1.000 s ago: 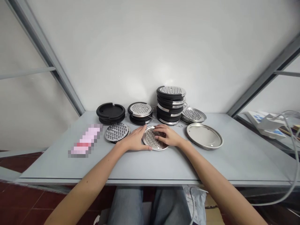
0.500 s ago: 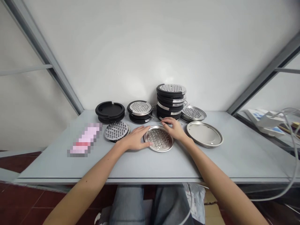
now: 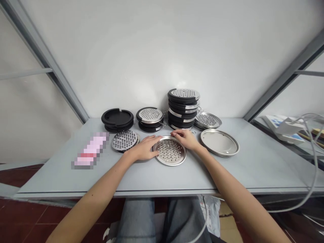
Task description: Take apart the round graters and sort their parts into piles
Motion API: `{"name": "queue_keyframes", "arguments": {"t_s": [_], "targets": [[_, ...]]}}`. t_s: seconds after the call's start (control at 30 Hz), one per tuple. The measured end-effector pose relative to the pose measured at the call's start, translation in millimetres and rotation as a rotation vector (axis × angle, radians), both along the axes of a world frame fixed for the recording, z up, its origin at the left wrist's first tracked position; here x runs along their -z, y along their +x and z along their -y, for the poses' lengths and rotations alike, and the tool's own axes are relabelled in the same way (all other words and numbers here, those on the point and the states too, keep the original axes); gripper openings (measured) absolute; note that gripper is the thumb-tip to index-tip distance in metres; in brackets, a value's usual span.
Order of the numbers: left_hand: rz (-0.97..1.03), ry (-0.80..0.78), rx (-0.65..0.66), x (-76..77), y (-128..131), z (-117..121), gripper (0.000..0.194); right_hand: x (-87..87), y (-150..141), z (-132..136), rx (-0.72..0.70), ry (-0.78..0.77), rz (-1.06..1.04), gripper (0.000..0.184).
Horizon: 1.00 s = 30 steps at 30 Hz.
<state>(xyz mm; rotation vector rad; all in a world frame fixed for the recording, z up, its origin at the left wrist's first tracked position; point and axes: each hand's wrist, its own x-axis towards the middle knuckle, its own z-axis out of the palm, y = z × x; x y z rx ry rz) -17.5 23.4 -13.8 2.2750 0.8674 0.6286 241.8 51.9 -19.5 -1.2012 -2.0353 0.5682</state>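
Observation:
A round perforated steel disc (image 3: 170,151) lies flat on the grey table (image 3: 157,175) in front of me. My left hand (image 3: 144,149) rests at its left rim, fingers stretched along the edge. My right hand (image 3: 185,138) sits at its far right rim, fingertips curled on the edge beside a small wire clip. Neither hand lifts the disc.
Behind stand a tall stack of black-and-steel lids (image 3: 183,108), a shorter stack (image 3: 150,118), and black rings (image 3: 117,119). A perforated disc (image 3: 125,140) lies at left, another (image 3: 208,119) at right, plain steel plates (image 3: 219,142) right. A blurred pink item (image 3: 91,150) lies far left. Cables (image 3: 311,175) hang right.
My right hand slid off the top of the perforated disc to its far right rim. The disc now shows fully and sits a little further right. The left hand stayed at the left rim.

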Motion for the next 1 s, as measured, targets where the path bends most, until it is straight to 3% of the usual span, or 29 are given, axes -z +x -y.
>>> {"name": "queue_keyframes", "arguments": {"t_s": [0.3, 0.47, 0.7, 0.9, 1.0], "targets": [[-0.026, 0.122, 0.000, -6.5, 3, 5, 0.065, -3.5, 0, 3, -0.028, -0.045, -0.011, 0.026], [-0.146, 0.137, -0.035, -10.2, 5, 6, 0.066, -1.4, 1, 2, -0.043, -0.053, -0.001, 0.025], [-0.158, 0.131, -0.295, -9.0, 10, 2, 0.044, -0.3, 2, 2, -0.046, -0.106, 0.029, 0.030], [-0.170, 0.228, -0.229, -6.1, 11, -2, 0.027, -4.8, 3, 6, -0.074, -0.213, 0.030, 0.037], [-0.175, 0.238, -0.173, -6.9, 11, -1, 0.025, -7.1, 1, 8, -0.091, -0.189, 0.031, 0.038]]}}
